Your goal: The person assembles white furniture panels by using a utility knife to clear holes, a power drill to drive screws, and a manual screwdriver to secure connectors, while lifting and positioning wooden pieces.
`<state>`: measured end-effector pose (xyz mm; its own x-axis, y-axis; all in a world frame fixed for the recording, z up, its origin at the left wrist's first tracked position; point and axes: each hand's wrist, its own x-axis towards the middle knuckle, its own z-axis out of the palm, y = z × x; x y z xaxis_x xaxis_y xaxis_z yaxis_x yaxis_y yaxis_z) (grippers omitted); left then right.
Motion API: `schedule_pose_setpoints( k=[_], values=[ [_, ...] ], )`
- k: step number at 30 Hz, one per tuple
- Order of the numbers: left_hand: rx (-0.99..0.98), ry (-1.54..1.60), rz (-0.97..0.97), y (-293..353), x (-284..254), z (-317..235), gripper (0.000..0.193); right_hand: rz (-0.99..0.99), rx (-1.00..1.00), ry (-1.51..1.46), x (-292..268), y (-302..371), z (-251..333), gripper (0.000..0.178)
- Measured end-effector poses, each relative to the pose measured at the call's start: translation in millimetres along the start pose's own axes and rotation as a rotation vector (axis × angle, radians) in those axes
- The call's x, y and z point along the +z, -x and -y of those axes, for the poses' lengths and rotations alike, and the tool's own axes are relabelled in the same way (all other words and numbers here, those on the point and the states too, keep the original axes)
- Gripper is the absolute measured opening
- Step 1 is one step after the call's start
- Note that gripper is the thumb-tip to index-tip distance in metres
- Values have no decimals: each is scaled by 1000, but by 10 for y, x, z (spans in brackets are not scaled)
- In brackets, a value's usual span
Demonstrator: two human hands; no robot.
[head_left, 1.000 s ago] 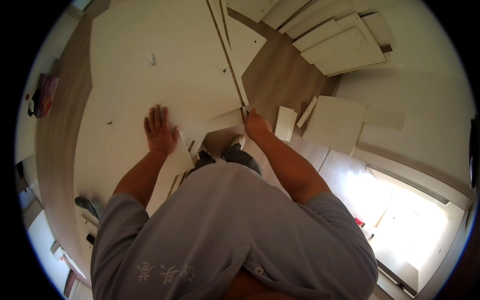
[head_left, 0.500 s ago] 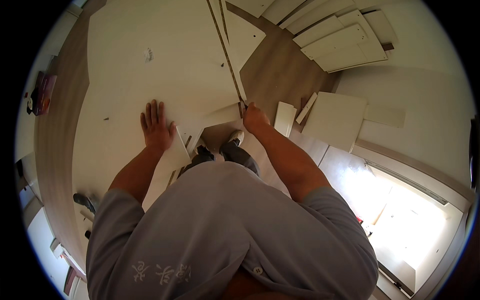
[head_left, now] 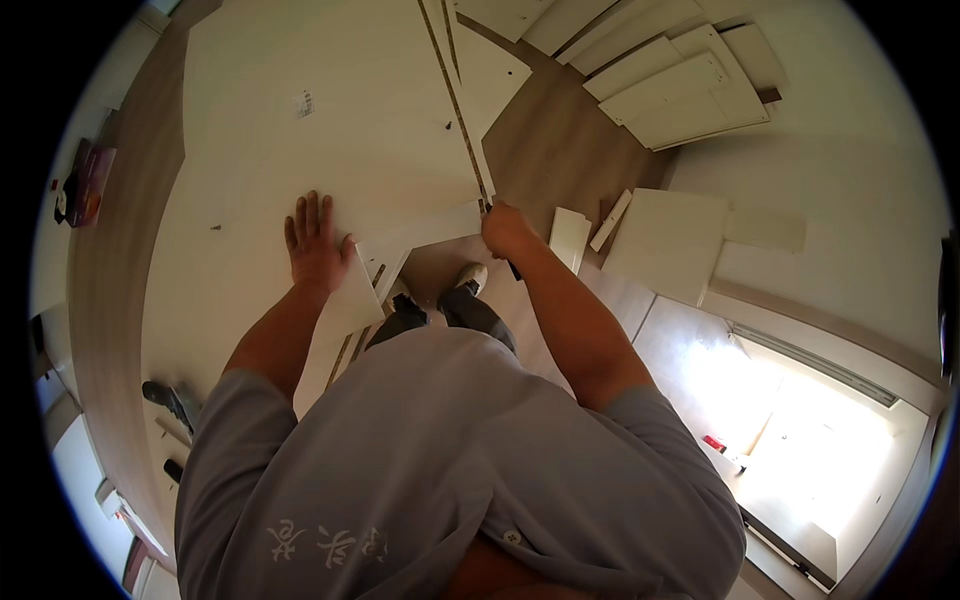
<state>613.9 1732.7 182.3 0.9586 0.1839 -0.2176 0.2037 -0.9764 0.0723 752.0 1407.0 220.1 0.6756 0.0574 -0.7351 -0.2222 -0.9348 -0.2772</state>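
My left hand lies flat with its fingers spread on a large white panel. At the panel's right edge, my right hand is closed round a black-handled tool. The handle end sticks out below the fist. A dark tip shows at its other side, close to the panel's bare brown edge; I cannot make out the tool's kind. A stepped cut-out in the panel opens between my hands, and my shoes show through it.
Several white boards lie at the far right. A square white panel and narrow pieces are nearer. Small hardware sits on the large panel. A dark power tool lies at the left, and a purple box stands beyond.
My right hand has turned and shifted slightly at the panel's edge, so the black handle end now shows below it. My left hand stays flat on the panel.
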Motion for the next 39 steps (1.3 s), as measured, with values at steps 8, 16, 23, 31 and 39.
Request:
schedule_pose_setpoints(
  k=[8, 16, 23, 31, 39],
  values=[
    [-19, -12, 26, -22, -15, -12, 82, -143, -71, 183, 166, -15, -78, 44],
    [-1, -17, 10, -17, 40, 19, 82, -84, 70, 128, 198, -58, -2, 46],
    [9, -13, -13, -26, 71, 30, 82, -107, 49, 131, 176, -49, 1, 45],
    [43, 48, -87, -22, 43, 25, 81, -166, -67, 63, 248, -155, -208, 44],
    [21, 27, -93, -7, 57, 24, 81, -279, 66, -875, 233, -59, -242, 36]
  ],
)
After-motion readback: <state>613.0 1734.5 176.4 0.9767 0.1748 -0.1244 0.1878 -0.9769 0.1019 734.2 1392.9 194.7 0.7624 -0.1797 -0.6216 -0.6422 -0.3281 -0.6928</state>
